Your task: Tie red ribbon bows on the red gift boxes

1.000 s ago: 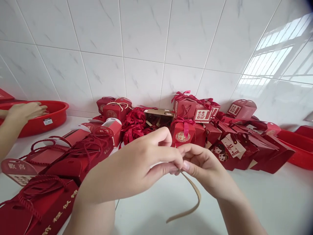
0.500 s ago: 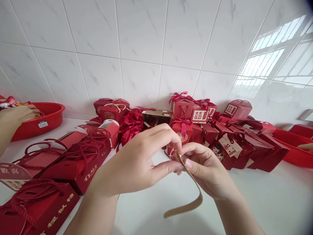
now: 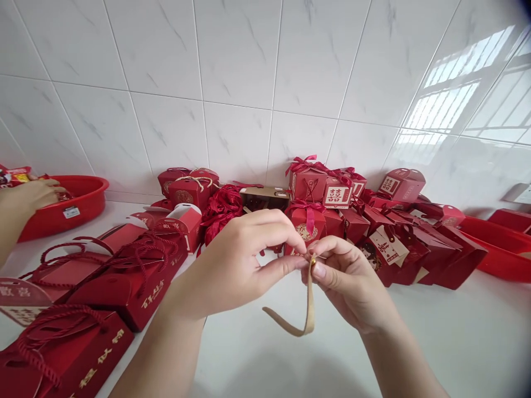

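A narrow tan strap [image 3: 310,309] with a small gold stud near its upper end hangs between my hands above the table. My right hand [image 3: 350,282] pinches it between thumb and index finger, right at the stud. From the other side, the thumb and index fingertips of my left hand [image 3: 244,268] meet at the same upper end. The fingers partly hide that end. Below, the strap's free end curls to the left in the air.
Red gift boxes with rope handles [image 3: 95,348] line the left side. Red ribbon [image 3: 224,207] and an open box [image 3: 265,193] lie near the tiled wall. More boxes [image 3: 435,254] crowd the right. Red basins [image 3: 74,207] stand at both sides, another person's hand [image 3: 29,196] at the left one.
The strap has swung from slanting rightward to hanging nearly straight down, its stud now facing more toward me. My hands have barely shifted. At left, the other person's hand now has a red packet beside it.
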A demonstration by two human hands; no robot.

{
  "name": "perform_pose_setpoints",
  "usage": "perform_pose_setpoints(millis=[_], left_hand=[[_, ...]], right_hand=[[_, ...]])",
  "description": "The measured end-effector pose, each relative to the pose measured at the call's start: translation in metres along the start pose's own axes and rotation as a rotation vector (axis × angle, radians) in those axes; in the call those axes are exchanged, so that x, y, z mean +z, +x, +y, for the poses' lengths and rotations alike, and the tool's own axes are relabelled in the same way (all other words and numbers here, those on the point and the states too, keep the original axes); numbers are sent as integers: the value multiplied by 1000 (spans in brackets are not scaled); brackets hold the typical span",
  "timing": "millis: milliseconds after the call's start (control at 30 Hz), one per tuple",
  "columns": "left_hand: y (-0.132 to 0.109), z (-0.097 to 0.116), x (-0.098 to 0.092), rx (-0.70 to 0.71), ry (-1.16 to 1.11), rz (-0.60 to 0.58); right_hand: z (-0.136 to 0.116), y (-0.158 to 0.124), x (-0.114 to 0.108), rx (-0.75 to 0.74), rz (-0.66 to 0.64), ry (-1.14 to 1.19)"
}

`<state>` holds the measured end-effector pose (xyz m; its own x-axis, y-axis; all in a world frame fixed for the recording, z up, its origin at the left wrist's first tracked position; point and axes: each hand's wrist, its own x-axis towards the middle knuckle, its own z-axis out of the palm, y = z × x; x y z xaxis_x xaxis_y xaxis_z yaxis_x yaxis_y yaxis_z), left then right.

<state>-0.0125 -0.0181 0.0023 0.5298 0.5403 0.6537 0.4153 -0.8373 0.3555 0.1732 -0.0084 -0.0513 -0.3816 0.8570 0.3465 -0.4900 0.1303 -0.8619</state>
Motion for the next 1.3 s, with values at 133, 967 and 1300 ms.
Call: perform_pose_setpoints(millis=[133,967,1300], left_hand=[[1,-1,0,0,2,-23],[6,0,12,-59,83,-128],[-6,-1,-7,-168,5,359]], right_hand=[[1,0,-2,-1,-38,4],[-2,-1,-1,-106,89,-128],[12,12,-18,-162,327,-304]])
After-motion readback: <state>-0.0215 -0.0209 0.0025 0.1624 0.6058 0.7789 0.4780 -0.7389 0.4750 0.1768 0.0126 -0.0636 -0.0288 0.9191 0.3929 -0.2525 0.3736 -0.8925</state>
